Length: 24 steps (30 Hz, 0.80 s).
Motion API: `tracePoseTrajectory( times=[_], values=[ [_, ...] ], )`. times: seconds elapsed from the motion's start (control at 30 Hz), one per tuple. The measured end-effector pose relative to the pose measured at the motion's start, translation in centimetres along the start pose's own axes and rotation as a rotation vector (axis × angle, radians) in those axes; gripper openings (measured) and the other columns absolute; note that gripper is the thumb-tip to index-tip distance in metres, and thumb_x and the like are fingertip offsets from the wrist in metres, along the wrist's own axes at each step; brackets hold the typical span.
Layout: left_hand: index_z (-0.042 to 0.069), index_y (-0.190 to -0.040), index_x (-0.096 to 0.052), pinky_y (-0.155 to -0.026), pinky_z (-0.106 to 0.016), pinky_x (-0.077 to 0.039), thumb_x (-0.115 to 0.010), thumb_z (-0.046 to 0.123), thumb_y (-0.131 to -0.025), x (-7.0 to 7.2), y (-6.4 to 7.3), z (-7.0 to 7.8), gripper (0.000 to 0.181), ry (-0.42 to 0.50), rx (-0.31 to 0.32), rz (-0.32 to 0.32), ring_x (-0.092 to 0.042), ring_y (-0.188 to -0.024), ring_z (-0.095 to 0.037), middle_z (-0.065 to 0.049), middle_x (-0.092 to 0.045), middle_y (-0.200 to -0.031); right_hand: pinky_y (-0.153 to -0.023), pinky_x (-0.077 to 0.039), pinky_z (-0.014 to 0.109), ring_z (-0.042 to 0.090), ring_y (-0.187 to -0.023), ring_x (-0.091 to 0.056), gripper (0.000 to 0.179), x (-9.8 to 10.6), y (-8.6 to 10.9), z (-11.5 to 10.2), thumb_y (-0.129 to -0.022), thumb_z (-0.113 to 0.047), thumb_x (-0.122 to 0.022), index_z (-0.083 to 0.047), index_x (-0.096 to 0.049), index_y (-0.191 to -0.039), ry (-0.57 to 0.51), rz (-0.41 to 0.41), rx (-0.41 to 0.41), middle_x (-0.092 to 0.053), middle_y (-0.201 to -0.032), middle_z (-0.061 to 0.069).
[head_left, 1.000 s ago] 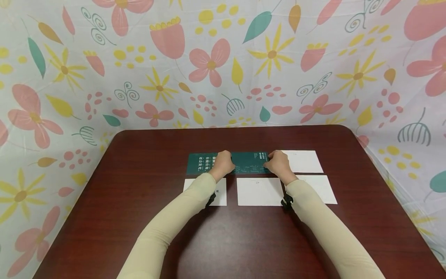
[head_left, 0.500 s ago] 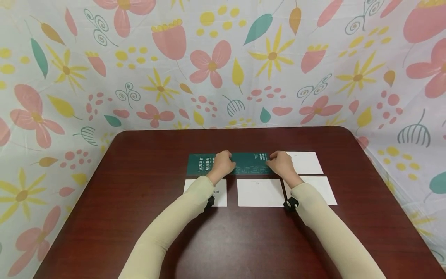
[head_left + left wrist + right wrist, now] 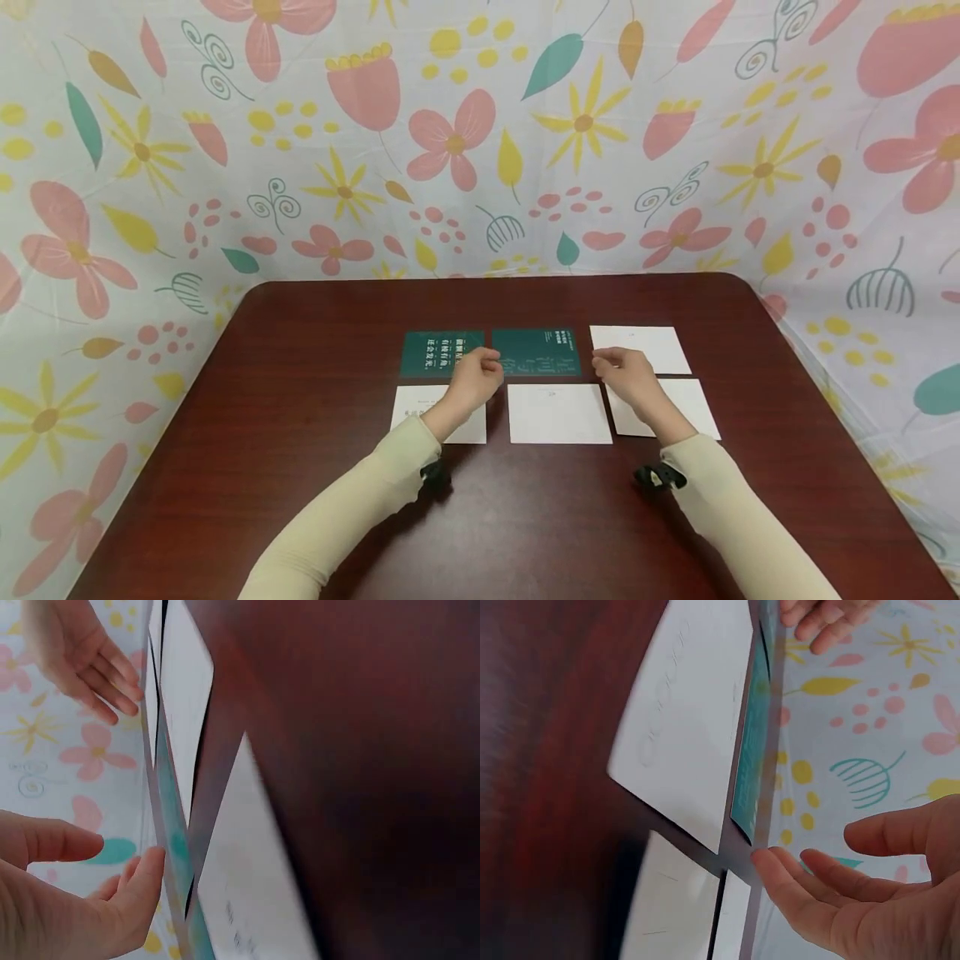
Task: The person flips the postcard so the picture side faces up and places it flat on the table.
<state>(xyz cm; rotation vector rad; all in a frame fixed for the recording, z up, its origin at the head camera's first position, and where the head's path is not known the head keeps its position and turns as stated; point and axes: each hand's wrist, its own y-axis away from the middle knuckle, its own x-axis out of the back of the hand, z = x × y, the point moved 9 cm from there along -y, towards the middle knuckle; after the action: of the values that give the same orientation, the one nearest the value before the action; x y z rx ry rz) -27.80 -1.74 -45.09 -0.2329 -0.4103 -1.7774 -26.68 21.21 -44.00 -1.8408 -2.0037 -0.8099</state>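
Postcard-like cards lie flat in two rows of three. In the back row are a dark green card with white characters [image 3: 426,354], a second green card [image 3: 534,350] and a white card [image 3: 663,348]. All of the front row shows white: left card [image 3: 471,427], middle card [image 3: 561,417], right card [image 3: 696,408]. My left hand [image 3: 472,385] hovers over the left cards, fingers loosely bent and nothing held. My right hand [image 3: 632,379] is raised above the right-hand cards, also holding nothing. Both wrist views show a gap between thumb and fingers.
The cards lie on a dark reddish-brown wooden table [image 3: 517,517] with rounded back corners. Behind and beside it hangs a white cloth [image 3: 450,225] printed with flowers and leaves. Narrow gaps separate the cards.
Both hands have let go of the middle green card and drawn back toward the body, the right one also moving slightly rightward. The card stays flat in the back row.
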Motion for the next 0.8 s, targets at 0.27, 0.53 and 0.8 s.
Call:
tracePoseTrajectory(
  times=[0.27, 0.53, 0.8],
  values=[
    [-0.008, -0.137, -0.043, -0.096, -0.042, -0.046, -0.052, -0.002, -0.094, -1.6, 2.6, -0.9, 0.045, 0.109, 0.037, -0.045, -0.050, -0.118, -0.036, -0.023, -0.051, -0.127, -0.087, -0.049, 0.052, 0.044, -0.110, -0.057, 0.044, -1.1, 3.0, 0.6, -0.101, -0.015, -0.044, 0.014, -0.044, -0.135, 0.031, -0.055, -0.014, -0.053, -0.126, 0.033],
    [-0.009, -0.139, -0.039, -0.100, -0.046, -0.043, -0.052, -0.004, -0.091, -2.3, 4.0, -1.3, 0.050, 0.119, 0.018, -0.041, -0.045, -0.124, -0.040, -0.026, -0.046, -0.134, -0.089, -0.049, 0.053, 0.049, -0.118, -0.050, 0.044, -1.3, 4.6, -0.2, -0.099, -0.012, -0.047, 0.017, -0.044, -0.132, 0.094, -0.059, 0.030, -0.050, -0.128, 0.036],
    [-0.010, -0.139, -0.038, -0.101, -0.046, -0.042, -0.052, -0.004, -0.088, -2.9, 4.6, -1.2, 0.054, 0.133, 0.005, -0.061, -0.044, -0.125, -0.041, -0.027, -0.044, -0.136, -0.087, -0.051, 0.052, 0.049, -0.117, -0.050, 0.047, -1.6, 4.9, 0.3, -0.098, -0.013, -0.047, 0.021, -0.042, -0.132, 0.112, -0.091, 0.003, -0.047, -0.131, 0.037]
  ],
)
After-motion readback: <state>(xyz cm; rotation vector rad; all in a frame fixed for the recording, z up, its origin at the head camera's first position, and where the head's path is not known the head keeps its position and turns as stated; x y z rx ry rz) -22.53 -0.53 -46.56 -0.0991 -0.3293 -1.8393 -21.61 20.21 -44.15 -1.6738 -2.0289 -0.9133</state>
